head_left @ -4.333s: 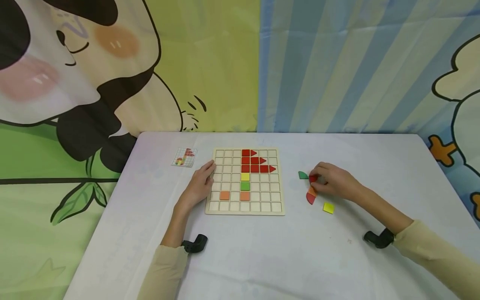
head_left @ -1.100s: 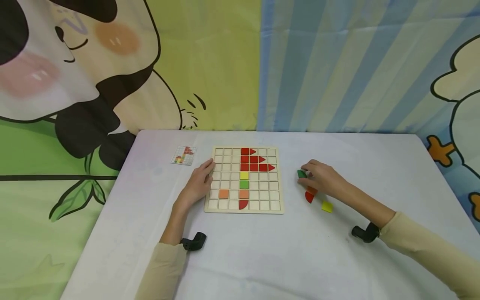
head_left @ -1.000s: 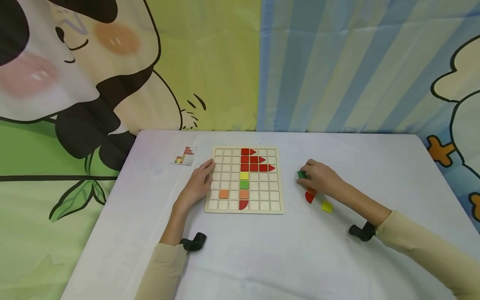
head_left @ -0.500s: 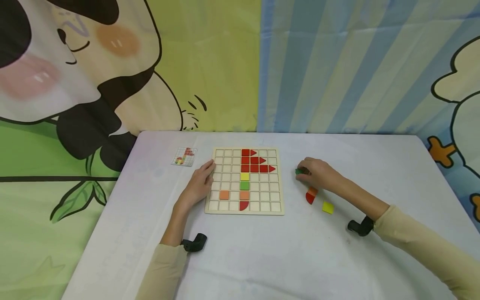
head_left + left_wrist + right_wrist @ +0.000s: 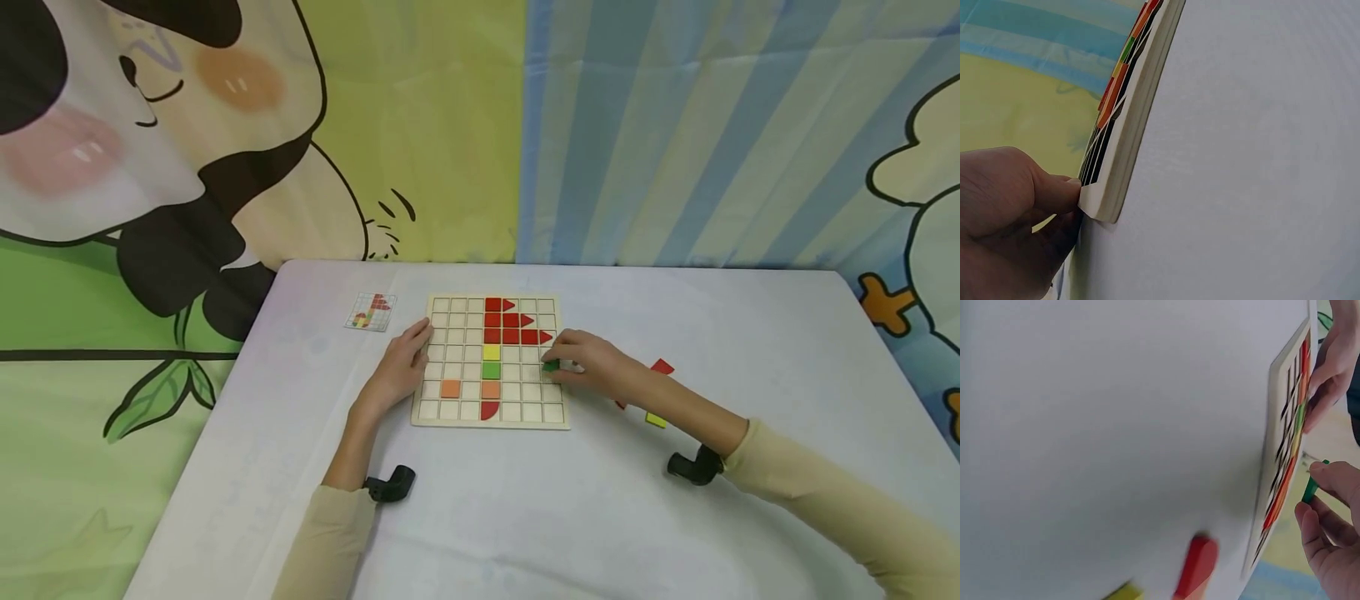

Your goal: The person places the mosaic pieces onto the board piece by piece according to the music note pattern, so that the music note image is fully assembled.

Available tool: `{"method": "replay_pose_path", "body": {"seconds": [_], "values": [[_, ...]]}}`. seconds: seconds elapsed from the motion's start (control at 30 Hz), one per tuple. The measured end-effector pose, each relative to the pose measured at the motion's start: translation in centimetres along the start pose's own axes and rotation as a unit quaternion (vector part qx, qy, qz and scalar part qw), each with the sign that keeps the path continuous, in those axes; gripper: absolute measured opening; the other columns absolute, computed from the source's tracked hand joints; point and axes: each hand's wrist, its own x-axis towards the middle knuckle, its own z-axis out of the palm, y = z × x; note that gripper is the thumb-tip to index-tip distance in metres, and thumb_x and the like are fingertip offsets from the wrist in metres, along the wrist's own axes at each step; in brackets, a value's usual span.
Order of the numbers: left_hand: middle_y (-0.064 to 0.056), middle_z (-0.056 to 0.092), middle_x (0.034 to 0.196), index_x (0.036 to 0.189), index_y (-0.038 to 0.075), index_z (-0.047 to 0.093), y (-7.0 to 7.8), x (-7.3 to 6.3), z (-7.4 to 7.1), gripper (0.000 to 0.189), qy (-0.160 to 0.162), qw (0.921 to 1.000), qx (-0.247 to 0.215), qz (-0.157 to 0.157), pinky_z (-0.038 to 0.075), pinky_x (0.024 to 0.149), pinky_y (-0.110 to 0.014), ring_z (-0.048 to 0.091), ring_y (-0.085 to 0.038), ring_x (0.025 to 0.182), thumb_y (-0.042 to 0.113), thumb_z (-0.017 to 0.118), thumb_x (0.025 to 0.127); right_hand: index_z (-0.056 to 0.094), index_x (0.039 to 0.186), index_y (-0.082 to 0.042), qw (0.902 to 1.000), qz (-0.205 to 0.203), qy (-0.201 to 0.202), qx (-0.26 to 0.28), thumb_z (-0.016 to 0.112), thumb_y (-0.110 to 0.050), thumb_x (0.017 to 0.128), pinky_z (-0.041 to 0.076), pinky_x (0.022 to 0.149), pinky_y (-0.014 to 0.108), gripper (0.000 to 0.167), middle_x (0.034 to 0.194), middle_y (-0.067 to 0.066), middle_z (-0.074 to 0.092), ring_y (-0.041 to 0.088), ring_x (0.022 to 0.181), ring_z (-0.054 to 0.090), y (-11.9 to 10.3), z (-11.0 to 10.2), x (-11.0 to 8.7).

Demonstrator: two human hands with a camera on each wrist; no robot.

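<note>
White table [image 5: 480,508]: under your hands, printed backdrop [image 5: 420,125] beyond.
Right hand [image 5: 588,362]: pinching the green piece [image 5: 551,365] by the right side of the grid board [image 5: 530,392].
Left hand [image 5: 393,367]: unclenched, touching the grid board's left edge.
Behind your pinch: red piece [image 5: 662,367], yellow piece [image 5: 656,420].
Just changed: you've carried the green piece over to the grid board; placing seems the step in hand.

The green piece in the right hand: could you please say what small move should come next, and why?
Probably carry the green piece left over the grid board: the right hand pinches it by the right edge, many squares lie unfilled, and the left hand touches the left edge.
</note>
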Motion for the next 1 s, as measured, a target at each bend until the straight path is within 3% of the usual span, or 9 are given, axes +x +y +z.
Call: {"method": "replay_pose_path", "body": {"seconds": [0.2,0.33,0.5,0.67,1.0], "values": [[-0.011,0.023,0.173,0.160,-0.001,0.033,-0.2,0.0,0.0,0.054,0.001,1.0000,-0.002,0.000,0.025,0.126,-0.053,0.022,-0.037,0.157,0.004,0.046,0.107,0.077,0.107,-0.003,0.9953,-0.091,0.015,-0.031,0.082,-0.004,0.086,0.057,0.080,0.029,0.022,0.102,0.008,0.068,0.021,0.093,0.061,-1.8,0.9,1.9],[-0.011,0.022,0.173,0.160,-0.001,0.033,-0.2,0.1,0.1,0.054,0.000,1.0000,0.000,0.003,0.024,0.127,-0.054,0.022,-0.038,0.157,0.005,0.045,0.107,0.077,0.109,-0.006,0.9905,-0.119,0.024,-0.064,0.084,-0.008,0.085,0.059,0.081,0.027,0.024,0.103,0.005,0.070,0.019,0.094,0.064,-2.9,1.3,2.5],[-0.011,0.023,0.173,0.160,0.000,0.034,-0.3,0.2,0.1,0.054,-0.001,1.0000,0.000,0.000,0.024,0.127,-0.053,0.022,-0.037,0.157,0.005,0.046,0.107,0.076,0.111,-0.005,0.9920,-0.115,0.022,-0.046,0.084,-0.008,0.085,0.061,0.078,0.027,0.027,0.106,0.006,0.069,0.018,0.091,0.066,-3.4,1.6,2.7],[-0.011,0.023,0.172,0.159,0.000,0.034,-0.2,0.2,0.1,0.054,0.002,1.0000,-0.003,-0.001,0.025,0.126,-0.054,0.023,-0.037,0.157,0.005,0.046,0.107,0.074,0.114,-0.002,0.9924,-0.121,0.016,-0.013,0.078,-0.005,0.090,0.060,0.077,0.027,0.025,0.109,0.009,0.067,0.019,0.092,0.067,-2.7,2.3,2.3],[-0.012,0.023,0.172,0.159,-0.001,0.034,-0.2,0.2,0.1,0.054,0.000,1.0000,0.001,0.004,0.025,0.126,-0.054,0.024,-0.038,0.156,0.005,0.046,0.107,0.075,0.114,-0.001,0.9953,-0.094,0.007,-0.020,0.077,-0.001,0.090,0.059,0.078,0.024,0.024,0.110,0.009,0.067,0.020,0.091,0.067,-3.1,1.8,2.0]]}}
